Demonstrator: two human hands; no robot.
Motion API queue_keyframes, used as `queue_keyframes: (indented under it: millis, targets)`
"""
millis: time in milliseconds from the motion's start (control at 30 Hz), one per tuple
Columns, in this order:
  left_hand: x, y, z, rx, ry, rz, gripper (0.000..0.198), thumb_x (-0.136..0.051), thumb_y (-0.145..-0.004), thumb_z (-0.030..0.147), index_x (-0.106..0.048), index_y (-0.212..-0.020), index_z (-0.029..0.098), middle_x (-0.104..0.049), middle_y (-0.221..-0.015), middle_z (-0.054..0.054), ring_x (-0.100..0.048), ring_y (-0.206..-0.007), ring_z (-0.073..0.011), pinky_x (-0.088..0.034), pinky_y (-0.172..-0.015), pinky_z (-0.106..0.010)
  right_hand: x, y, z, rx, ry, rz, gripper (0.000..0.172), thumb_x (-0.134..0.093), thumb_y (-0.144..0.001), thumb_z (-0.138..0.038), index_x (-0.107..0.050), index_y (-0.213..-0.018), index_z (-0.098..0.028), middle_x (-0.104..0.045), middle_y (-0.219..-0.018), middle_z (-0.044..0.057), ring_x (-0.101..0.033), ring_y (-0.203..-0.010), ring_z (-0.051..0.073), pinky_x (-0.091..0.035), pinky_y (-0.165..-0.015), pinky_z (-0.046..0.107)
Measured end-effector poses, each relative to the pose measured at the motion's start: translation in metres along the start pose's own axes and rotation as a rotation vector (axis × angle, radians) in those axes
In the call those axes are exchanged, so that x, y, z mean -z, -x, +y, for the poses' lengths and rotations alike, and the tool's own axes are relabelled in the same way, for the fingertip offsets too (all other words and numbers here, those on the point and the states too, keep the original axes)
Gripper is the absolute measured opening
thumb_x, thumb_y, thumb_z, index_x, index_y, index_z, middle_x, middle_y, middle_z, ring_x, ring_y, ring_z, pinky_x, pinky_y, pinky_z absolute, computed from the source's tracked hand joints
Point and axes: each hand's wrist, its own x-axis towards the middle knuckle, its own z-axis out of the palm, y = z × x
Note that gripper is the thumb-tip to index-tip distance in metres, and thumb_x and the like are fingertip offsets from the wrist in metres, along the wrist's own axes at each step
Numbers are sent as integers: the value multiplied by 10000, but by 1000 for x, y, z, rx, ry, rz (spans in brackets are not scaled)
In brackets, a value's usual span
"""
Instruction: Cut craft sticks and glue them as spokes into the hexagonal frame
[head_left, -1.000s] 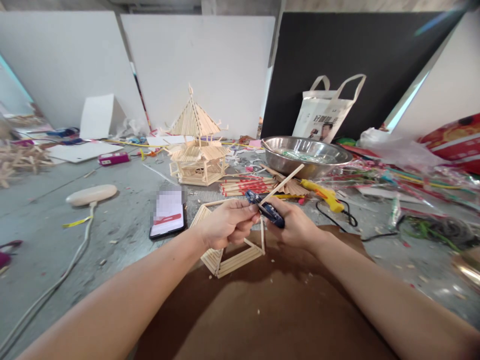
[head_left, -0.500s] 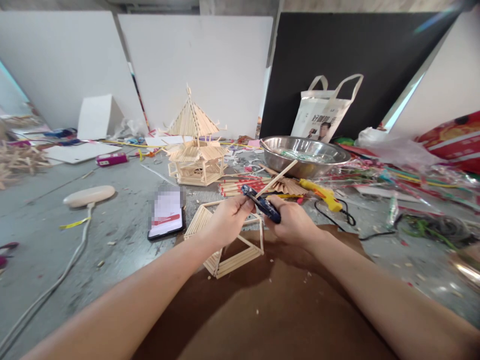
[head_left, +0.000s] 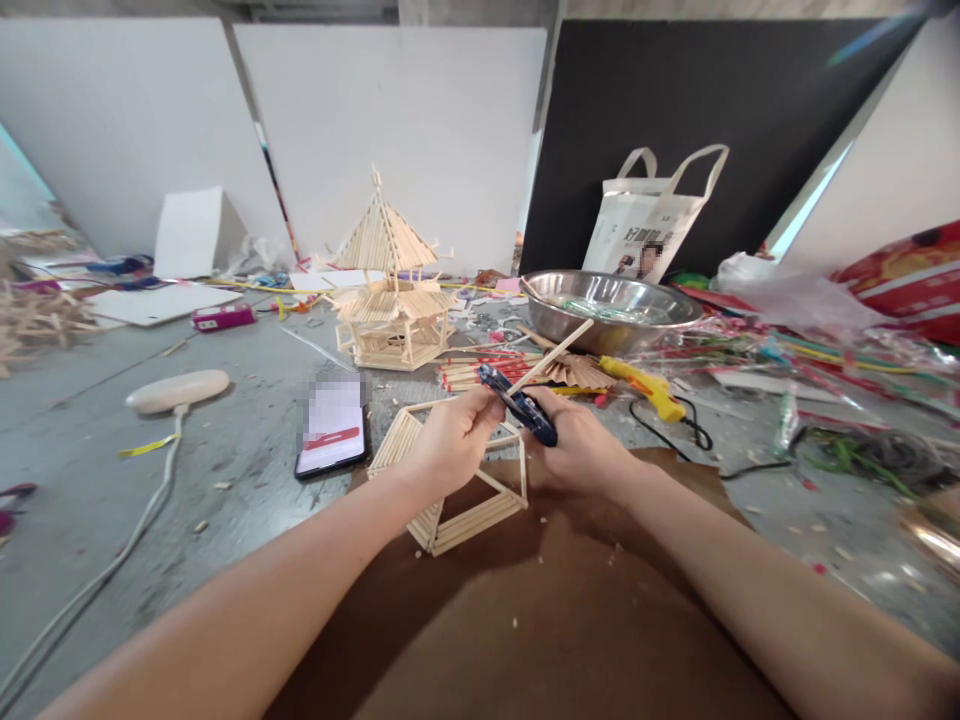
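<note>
My left hand (head_left: 454, 437) is closed, its thumb and fingers pinching the lower end of a thin pale wooden stick (head_left: 553, 355). The stick slants up to the right, across a dark blue hand tool that looks like pliers or cutters (head_left: 531, 414). Around that tool's handles my right hand (head_left: 589, 442) is wrapped; its jaws lie close to my left fingertips. Below both hands a flat frame of glued sticks (head_left: 481, 522) rests on brown sheeting, partly hidden by my left hand and wrist. Beyond it stands a two-tiered stick pavilion (head_left: 394, 320).
A phone (head_left: 337, 428) lies left of the frame, a white corded device (head_left: 178, 391) farther left. To the right are a yellow glue gun (head_left: 649, 388) with black cord and a steel basin (head_left: 611, 310). Red-tipped sticks (head_left: 472, 373) and a paper fan (head_left: 581, 368) lie ahead.
The tool and stick have shifted very slightly left and up in my hands. Both hands keep their grip, and the surrounding things stay put.
</note>
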Motion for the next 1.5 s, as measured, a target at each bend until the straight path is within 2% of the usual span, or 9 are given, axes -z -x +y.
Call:
queue_keyframes:
  millis: [200,300,400,533,800,1033,1167,1367,1500]
  targets:
    - [-3,-3,-8,-52,188,-19,197,-381,-778,231,-473,-635,132,-454,-597,21,-411,-593,-76,-331,-559,-185,0,0,5,69,-57,17,421,-452,-651,-168,-417,-1070,-183,-551,-973,66,-506,-861,179,-374,-740,273]
    - [-3,-2,-11,43,326,-88,234,-390,-780,289,-443,-611,135,-344,-500,52,-305,-461,-43,-260,-445,-169,0,0,7,78,-66,25,424,-458,-647,-168,-414,-1069,-190,-552,-968,62,-505,-857,178,-375,-741,277]
    - [-1,-2,-13,188,548,-214,254,-418,-764,356,-431,-626,143,-236,-437,78,-200,-379,-27,-165,-367,-164,1,0,8,84,-70,18,410,-462,-649,-178,-421,-1057,-191,-561,-927,57,-508,-829,175,-377,-727,278]
    - [1,-1,-15,367,810,-357,237,-462,-744,366,-432,-646,152,-188,-419,91,-142,-343,-18,-114,-329,-151,2,0,7,94,-54,-12,379,-457,-652,-179,-437,-1030,-184,-563,-894,52,-507,-785,166,-375,-703,271]
    - [2,-1,-16,412,963,-435,238,-479,-744,348,-441,-631,142,-182,-411,92,-113,-336,-9,-85,-315,-144,5,2,6,95,-36,-29,309,-436,-655,-177,-450,-963,-193,-562,-878,38,-506,-762,151,-365,-682,245]
    - [2,-1,-15,394,910,-393,251,-472,-747,361,-430,-627,145,-185,-405,93,-126,-333,-10,-105,-317,-137,6,3,5,79,24,-35,234,-422,-655,-199,-467,-884,-189,-559,-771,21,-501,-672,137,-359,-618,224]
    - [1,-1,-15,359,817,-330,253,-466,-745,371,-425,-629,150,-205,-406,92,-155,-338,-15,-124,-328,-144,6,4,3,35,71,-45,156,-409,-666,-221,-462,-809,-189,-552,-712,16,-498,-631,135,-351,-583,218]
    - [-3,-2,-11,217,486,-164,254,-404,-770,355,-432,-621,150,-245,-417,79,-209,-375,-34,-181,-374,-171,8,3,-1,-42,146,-66,122,-408,-662,-235,-447,-770,-193,-556,-668,17,-497,-597,136,-338,-557,216]
    - [-1,-2,0,127,212,-64,233,-370,-781,271,-454,-602,147,-376,-488,46,-345,-479,-63,-289,-472,-178,9,2,-2,-87,199,-77,147,-416,-670,-257,-456,-797,-197,-571,-670,20,-510,-606,142,-327,-553,218]
